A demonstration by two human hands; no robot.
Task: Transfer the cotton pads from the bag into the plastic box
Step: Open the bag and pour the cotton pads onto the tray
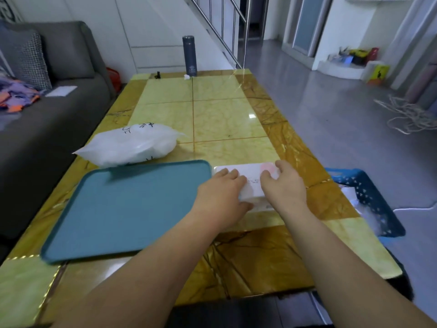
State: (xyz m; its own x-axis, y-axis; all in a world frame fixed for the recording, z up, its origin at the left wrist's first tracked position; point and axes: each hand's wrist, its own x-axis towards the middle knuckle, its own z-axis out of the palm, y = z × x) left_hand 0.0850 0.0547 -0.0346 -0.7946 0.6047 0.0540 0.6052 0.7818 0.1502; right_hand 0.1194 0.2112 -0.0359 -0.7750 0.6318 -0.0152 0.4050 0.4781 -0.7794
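A white plastic box with a pink patch on its lid lies on the table just right of the teal tray. My left hand grips its left end, thumb curled along the near side. My right hand grips its right end, fingers curled over the far edge. Behind the tray, to the left, a white translucent bag of cotton pads lies on its side, apart from both hands.
The yellow and brown marble table carries a dark flask and a small white scrap at its far edge. A blue basket stands off the table's right side. A grey sofa runs along the left.
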